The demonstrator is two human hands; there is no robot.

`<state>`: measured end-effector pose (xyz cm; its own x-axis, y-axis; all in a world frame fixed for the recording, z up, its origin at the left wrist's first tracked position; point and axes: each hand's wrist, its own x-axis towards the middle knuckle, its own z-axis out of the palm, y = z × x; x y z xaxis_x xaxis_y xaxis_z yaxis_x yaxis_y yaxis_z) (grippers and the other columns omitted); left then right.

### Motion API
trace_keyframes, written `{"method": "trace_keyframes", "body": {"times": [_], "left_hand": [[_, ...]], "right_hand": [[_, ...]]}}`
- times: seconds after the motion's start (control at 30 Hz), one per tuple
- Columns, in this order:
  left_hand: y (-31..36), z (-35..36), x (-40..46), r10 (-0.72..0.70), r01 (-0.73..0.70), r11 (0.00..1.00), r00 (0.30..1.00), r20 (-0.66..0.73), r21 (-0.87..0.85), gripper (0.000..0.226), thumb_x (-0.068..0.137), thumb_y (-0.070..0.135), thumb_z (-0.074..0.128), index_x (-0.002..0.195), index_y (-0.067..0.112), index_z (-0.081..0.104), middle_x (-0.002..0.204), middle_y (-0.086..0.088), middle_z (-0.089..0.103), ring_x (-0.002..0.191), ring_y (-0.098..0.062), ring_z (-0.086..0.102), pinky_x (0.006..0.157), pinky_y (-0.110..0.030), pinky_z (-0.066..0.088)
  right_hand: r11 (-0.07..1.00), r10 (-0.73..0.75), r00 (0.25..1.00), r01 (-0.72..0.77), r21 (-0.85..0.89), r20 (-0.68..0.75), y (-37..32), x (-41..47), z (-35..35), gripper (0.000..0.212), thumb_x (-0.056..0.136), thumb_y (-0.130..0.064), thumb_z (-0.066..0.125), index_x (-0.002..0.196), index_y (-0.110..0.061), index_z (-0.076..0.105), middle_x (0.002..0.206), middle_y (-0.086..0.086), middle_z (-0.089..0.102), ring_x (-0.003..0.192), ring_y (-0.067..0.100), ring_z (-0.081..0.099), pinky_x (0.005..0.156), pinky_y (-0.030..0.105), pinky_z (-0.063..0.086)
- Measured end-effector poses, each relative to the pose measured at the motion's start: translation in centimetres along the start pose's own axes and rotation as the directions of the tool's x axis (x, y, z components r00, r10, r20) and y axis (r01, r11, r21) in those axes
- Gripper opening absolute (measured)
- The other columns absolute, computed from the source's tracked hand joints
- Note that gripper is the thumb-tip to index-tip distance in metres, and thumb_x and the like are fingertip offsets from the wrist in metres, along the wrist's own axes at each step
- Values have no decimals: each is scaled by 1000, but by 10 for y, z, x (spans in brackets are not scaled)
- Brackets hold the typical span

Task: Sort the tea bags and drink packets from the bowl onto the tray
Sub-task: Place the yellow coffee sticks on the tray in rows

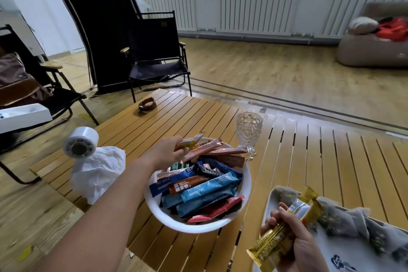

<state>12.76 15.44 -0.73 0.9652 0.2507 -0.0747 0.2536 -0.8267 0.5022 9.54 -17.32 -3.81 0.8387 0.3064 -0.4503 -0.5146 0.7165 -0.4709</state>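
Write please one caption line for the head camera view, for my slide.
Left hand picks a stick packet from the white bowl; right hand holds gold packets over the tray.

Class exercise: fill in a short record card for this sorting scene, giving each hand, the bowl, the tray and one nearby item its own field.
left hand: at the bowl's far rim, gripping a gold packet
right hand: over the tray, holding gold packets
bowl: white, piled with blue, brown and red packets
tray: white, lower right, holds grey mesh tea bags
nearby: clear glass goblet standing upright behind the bowl
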Motion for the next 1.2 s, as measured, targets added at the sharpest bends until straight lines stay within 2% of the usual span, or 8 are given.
{"method": "trace_keyframes", "body": {"times": [0.13, 0.37, 0.63, 0.77, 0.93, 1.07, 1.13, 1.2], "left_hand": [[-2, -3, 14, -68, 69, 997, 997, -36, 45, 30, 81, 33, 75, 100, 31, 53, 97, 9, 62, 86, -8, 59, 72, -26, 50], [-2, 8, 24, -168, 181, 954, 983, -74, 239, 26, 84, 37, 69, 108, 25, 66, 100, 4, 63, 87, -12, 59, 80, -36, 54], [13, -1, -8, -163, 137, 971, 979, -119, -198, 11, 93, 35, 58, 105, 36, 59, 95, 3, 66, 88, -16, 62, 81, -40, 52], [76, 10, -51, -95, 5, 821, 987, -128, -571, 11, 97, 32, 54, 106, 28, 60, 77, 1, 67, 73, -15, 64, 67, -35, 55], [153, 66, -98, 176, -211, 910, 976, -128, -358, 17, 97, 47, 49, 100, 32, 55, 66, 15, 58, 56, 0, 54, 54, -19, 43], [190, 92, -120, 229, -215, 931, 973, 13, -295, 21, 94, 48, 54, 110, 35, 58, 90, 12, 69, 82, -7, 64, 76, -32, 56], [204, 102, -126, 239, -191, 932, 963, 124, -308, 16, 94, 45, 56, 101, 31, 60, 87, 9, 68, 80, -11, 64, 77, -37, 56], [220, 111, -130, 246, -165, 929, 943, 222, -330, 16, 93, 42, 57, 96, 27, 60, 86, 5, 67, 77, -14, 63, 72, -37, 55]], "right_hand": [[1000, 2, 1000, -2, 4, -2, -3, -1, -1, 8, 92, -8, 49, 91, -13, 55, 57, 4, 55, 45, 15, 55, 43, 29, 51], [999, 49, 999, -49, 0, -10, -3, -2, 1, 8, 92, -9, 50, 91, -12, 56, 56, 4, 56, 45, 15, 56, 43, 30, 52], [996, 82, 996, -81, -30, 21, -6, 0, 1, 23, 72, -9, 60, 95, -11, 56, 56, 6, 58, 44, 17, 58, 41, 31, 52], [993, 31, 999, -29, -118, 13, -2, -5, 4, 36, 67, -13, 65, 103, -11, 58, 63, 7, 62, 55, 21, 61, 52, 36, 52], [980, 60, 998, -54, -190, 25, -12, -10, 2, 51, 81, -25, 65, 128, -5, 56, 82, 7, 65, 70, 21, 57, 60, 33, 48], [962, -27, 993, 57, -266, 114, -35, -25, -5, 47, 73, -36, 68, 113, -12, 69, 99, 12, 73, 78, 26, 67, 57, 34, 55], [950, -119, 984, 152, -272, 134, -47, -36, -14, 44, 78, -27, 65, 116, -6, 66, 110, 18, 71, 94, 31, 70, 65, 33, 58], [942, -194, 975, 216, -257, 105, -58, -50, -23, 38, 79, -19, 64, 111, 0, 66, 104, 21, 72, 91, 31, 72, 60, 32, 58]]}}
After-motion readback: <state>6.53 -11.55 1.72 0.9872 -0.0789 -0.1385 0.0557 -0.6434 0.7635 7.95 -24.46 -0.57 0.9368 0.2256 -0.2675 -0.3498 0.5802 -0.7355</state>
